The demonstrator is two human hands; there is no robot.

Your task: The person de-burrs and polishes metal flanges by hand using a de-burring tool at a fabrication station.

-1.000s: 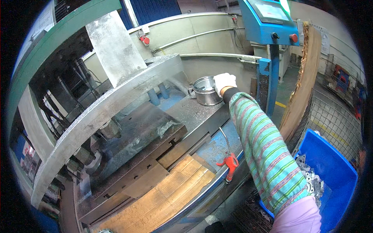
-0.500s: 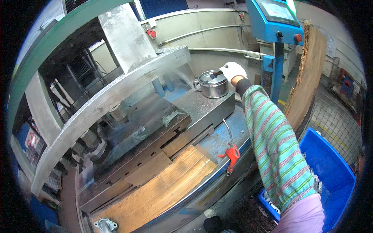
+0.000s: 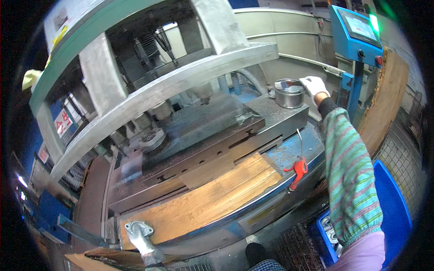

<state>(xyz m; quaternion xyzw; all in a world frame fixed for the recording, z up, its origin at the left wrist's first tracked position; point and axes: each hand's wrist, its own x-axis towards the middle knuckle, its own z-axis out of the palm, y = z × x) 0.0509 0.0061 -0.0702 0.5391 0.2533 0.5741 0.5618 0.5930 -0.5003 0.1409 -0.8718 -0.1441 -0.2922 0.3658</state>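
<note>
My right hand (image 3: pixel 314 86), in a white glove, is closed on the handle of a brush (image 3: pixel 294 83) at the mouth of a shiny metal pot (image 3: pixel 290 100). The brush's lower end is hidden in the pot, which stands on the far right end of the machine bed. At the near left, my gloved left hand (image 3: pixel 141 244) grips a small grey metal casting (image 3: pixel 139 227) with a flange and holes. This casting is over the left end of a sheet of cardboard (image 3: pixel 208 194); whether it touches the sheet I cannot tell.
The press frame (image 3: pixel 172 74) arches over the steel bed (image 3: pixel 199 135). A red air gun (image 3: pixel 298 170) hangs on the front edge. At right are a blue control panel (image 3: pixel 357 29), a tall board (image 3: pixel 384 90) and blue bins (image 3: pixel 392 198) with metal parts.
The view has swung left, so the scene sits further right and my left hand now shows with the casting. My right hand stays at the pot with the brush.
</note>
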